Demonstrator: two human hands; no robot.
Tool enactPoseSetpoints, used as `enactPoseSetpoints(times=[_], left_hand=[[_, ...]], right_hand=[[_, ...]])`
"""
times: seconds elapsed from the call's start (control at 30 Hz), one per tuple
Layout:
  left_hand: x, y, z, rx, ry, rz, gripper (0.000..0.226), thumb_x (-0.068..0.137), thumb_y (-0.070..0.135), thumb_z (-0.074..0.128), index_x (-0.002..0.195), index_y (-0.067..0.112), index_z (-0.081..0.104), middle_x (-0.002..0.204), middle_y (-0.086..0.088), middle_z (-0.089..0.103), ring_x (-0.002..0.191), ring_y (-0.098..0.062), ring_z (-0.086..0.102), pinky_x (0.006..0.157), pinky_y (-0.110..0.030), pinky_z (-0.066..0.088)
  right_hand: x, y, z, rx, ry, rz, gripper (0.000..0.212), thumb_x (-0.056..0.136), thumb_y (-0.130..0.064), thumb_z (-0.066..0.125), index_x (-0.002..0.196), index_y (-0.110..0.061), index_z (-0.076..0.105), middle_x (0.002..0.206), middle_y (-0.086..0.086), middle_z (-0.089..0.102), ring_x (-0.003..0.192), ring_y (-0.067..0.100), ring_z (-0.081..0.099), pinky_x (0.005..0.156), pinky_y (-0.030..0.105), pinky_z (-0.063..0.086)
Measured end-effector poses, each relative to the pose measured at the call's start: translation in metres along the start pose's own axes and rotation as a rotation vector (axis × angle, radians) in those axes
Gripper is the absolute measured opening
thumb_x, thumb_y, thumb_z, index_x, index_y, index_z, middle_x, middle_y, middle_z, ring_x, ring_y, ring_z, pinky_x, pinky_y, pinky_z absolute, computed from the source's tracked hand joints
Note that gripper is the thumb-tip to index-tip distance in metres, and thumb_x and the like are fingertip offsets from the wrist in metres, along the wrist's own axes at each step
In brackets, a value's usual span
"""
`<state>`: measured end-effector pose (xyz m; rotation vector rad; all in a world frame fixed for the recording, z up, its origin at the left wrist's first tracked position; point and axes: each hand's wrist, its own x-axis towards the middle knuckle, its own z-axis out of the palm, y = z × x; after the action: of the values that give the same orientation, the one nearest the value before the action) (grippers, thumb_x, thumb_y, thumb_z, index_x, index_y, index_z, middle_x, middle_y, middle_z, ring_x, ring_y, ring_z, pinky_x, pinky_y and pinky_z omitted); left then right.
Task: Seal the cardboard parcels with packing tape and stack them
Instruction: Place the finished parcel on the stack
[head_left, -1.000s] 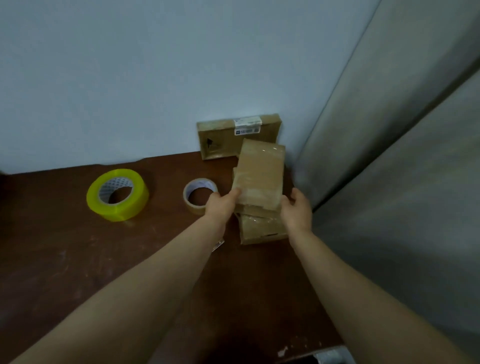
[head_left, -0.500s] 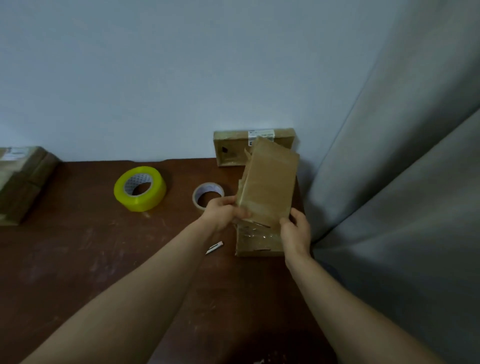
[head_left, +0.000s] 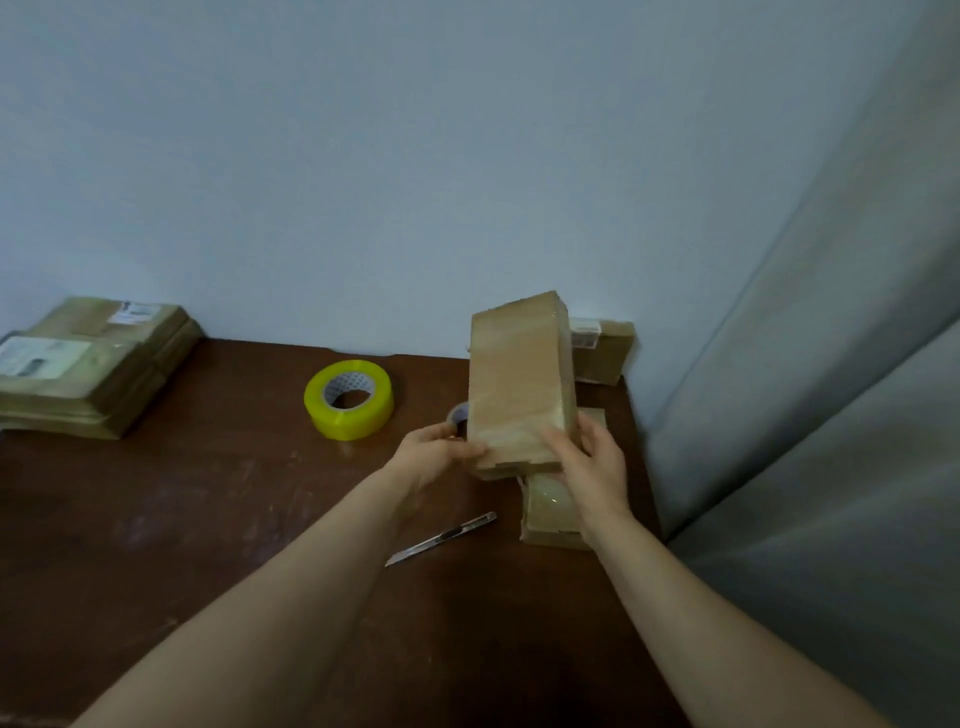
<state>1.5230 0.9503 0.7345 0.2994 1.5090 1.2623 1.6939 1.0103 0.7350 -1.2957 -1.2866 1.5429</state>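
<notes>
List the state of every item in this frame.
held parcel: upright, off the table
left hand: grips held parcel's lower left
right hand: grips its lower right
yellow tape roll: flat on table, untouched
utility knife: lying on table
flat parcel: on table, taped
parcel stack: piled at left

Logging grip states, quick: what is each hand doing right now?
Left hand: holding the raised parcel at its lower left corner.
Right hand: holding the same parcel at its lower right corner.
</notes>
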Motion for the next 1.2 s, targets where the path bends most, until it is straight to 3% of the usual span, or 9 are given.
enactPoseSetpoints(times=[0.1, 0.23, 0.4, 0.57, 0.7, 0.83, 0.97, 1.07, 1.2], left_hand=[[-0.004, 0.017, -0.014, -0.061, 0.143, 0.060, 0.065, 0.082, 0.010, 0.069, 0.141, 0.010, 0.042, 0.113, -0.003, 0.062, 0.104, -0.017, 0.058, 0.090, -0.032, 0.046], [-0.016, 0.048, -0.025, -0.228, 0.179, 0.158, 0.051, 0.089, 0.014, 0.056, 0.139, 0.006, 0.044, 0.088, 0.001, 0.056, 0.082, -0.012, 0.055, 0.067, -0.025, 0.047], [-0.032, 0.076, -0.037, -0.390, 0.201, 0.224, 0.017, 0.091, 0.031, 0.054, 0.101, 0.017, 0.058, 0.103, -0.007, 0.059, 0.087, -0.020, 0.060, 0.078, -0.033, 0.052], [-0.038, 0.097, -0.061, -0.435, 0.283, 0.203, 0.069, 0.075, 0.071, 0.059, 0.113, 0.013, 0.054, 0.106, -0.010, 0.061, 0.093, -0.026, 0.064, 0.081, -0.043, 0.056], [-0.035, 0.094, -0.072, -0.288, 0.396, 0.115, 0.066, 0.076, 0.033, 0.077, 0.125, 0.007, 0.042, 0.114, -0.014, 0.054, 0.096, -0.032, 0.062, 0.074, -0.047, 0.058], [-0.033, 0.081, -0.079, -0.300, 0.259, 0.116, 0.041, 0.080, 0.010, 0.071, 0.117, -0.001, 0.054, 0.101, -0.015, 0.064, 0.086, -0.026, 0.064, 0.054, -0.033, 0.056], [-0.035, 0.073, -0.076, -0.295, 0.156, 0.151, 0.027, 0.084, 0.009, 0.067, 0.109, 0.001, 0.063, 0.098, -0.012, 0.069, 0.087, -0.023, 0.065, 0.056, -0.031, 0.056], [-0.036, 0.073, -0.076, -0.258, 0.054, 0.200, 0.027, 0.087, 0.008, 0.061, 0.114, 0.007, 0.065, 0.100, -0.007, 0.071, 0.092, -0.019, 0.064, 0.062, -0.027, 0.056], [-0.040, 0.079, -0.072, -0.268, 0.002, 0.224, 0.032, 0.087, -0.001, 0.053, 0.116, 0.007, 0.065, 0.099, -0.006, 0.071, 0.092, -0.016, 0.060, 0.076, -0.029, 0.055]], right_hand=[[-0.003, -0.011, 0.015, -0.202, -0.046, -0.199, 0.060, 0.082, -0.022, 0.075, 0.134, -0.024, 0.047, 0.115, -0.020, 0.056, 0.099, -0.006, 0.053, 0.082, 0.013, 0.044], [-0.004, -0.023, 0.036, -0.345, -0.120, -0.325, 0.060, 0.081, -0.015, 0.075, 0.134, -0.025, 0.048, 0.125, -0.007, 0.057, 0.113, 0.009, 0.054, 0.096, 0.033, 0.049], [-0.004, -0.033, 0.055, -0.506, -0.141, -0.485, 0.064, 0.078, -0.013, 0.076, 0.134, -0.028, 0.050, 0.123, -0.008, 0.049, 0.116, 0.010, 0.045, 0.096, 0.027, 0.039], [-0.004, -0.043, 0.060, -0.665, -0.182, -0.653, 0.061, 0.079, -0.001, 0.071, 0.132, -0.026, 0.052, 0.131, -0.003, 0.047, 0.128, 0.014, 0.036, 0.104, 0.020, 0.025], [-0.003, -0.045, 0.057, -0.783, -0.202, -0.810, 0.057, 0.076, 0.009, 0.065, 0.125, -0.017, 0.052, 0.138, 0.000, 0.037, 0.134, 0.013, 0.022, 0.111, 0.021, 0.016], [-0.002, -0.048, 0.055, -0.375, -0.162, -0.510, 0.059, 0.080, -0.012, 0.062, 0.132, -0.023, 0.036, 0.149, -0.002, 0.018, 0.137, 0.009, 0.015, 0.111, 0.029, 0.017], [0.019, -0.058, 0.053, -0.021, -0.075, 0.047, 0.061, 0.091, -0.042, 0.053, 0.146, -0.022, 0.037, 0.150, 0.003, 0.038, 0.135, 0.025, 0.037, 0.112, 0.049, 0.031], [0.028, -0.051, 0.048, 0.006, -0.110, 0.135, 0.045, 0.092, -0.040, 0.050, 0.132, -0.018, 0.056, 0.128, 0.005, 0.061, 0.118, 0.026, 0.056, 0.103, 0.047, 0.042], [0.032, -0.044, 0.043, 0.098, -0.109, 0.148, 0.025, 0.096, -0.032, 0.047, 0.100, -0.018, 0.067, 0.074, -0.005, 0.074, 0.064, 0.009, 0.070, 0.063, 0.029, 0.049]])
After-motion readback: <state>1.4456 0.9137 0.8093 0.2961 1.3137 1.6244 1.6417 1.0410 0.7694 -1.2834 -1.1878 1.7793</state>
